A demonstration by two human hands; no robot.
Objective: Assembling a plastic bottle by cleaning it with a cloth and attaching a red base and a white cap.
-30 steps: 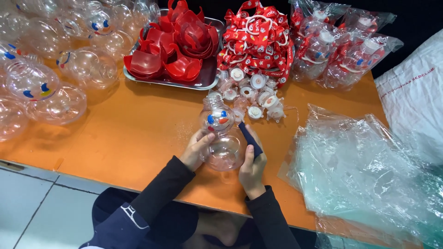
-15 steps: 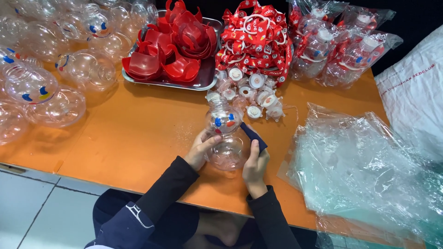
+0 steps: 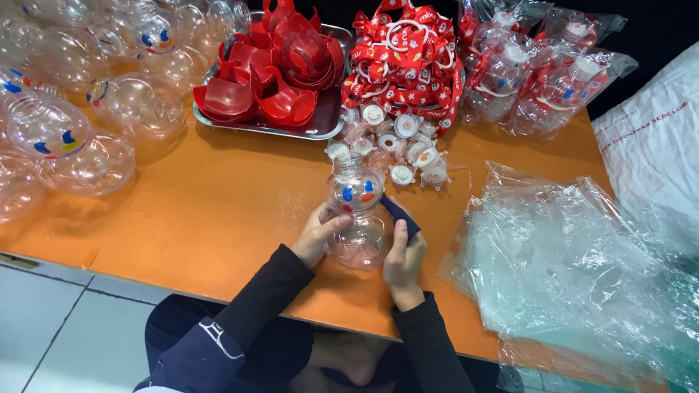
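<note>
Holding a clear plastic bottle (image 3: pixel 356 212) shaped like a little figure, with blue eyes and a red nose painted on its head, the person works at the near edge of the orange bench (image 3: pixel 218 211). The left hand (image 3: pixel 318 233) is wrapped around the bottle's round lower body from the left, fingers closed on it. The right hand (image 3: pixel 403 255) presses against the bottle's right side and also pinches a dark blue cloth (image 3: pixel 400 215) that lies against the plastic. Just beyond the bottle sits a cluster of white caps (image 3: pixel 397 142). Farther back, a metal tray (image 3: pixel 320 124) carries red plastic pieces (image 3: pixel 273 73), with a heap of red straps (image 3: pixel 408 58) to its right. More clear bottles (image 3: pixel 87 109) crowd the far left of the bench, and crumpled clear bags (image 3: pixel 575 262) lie at the right.
</note>
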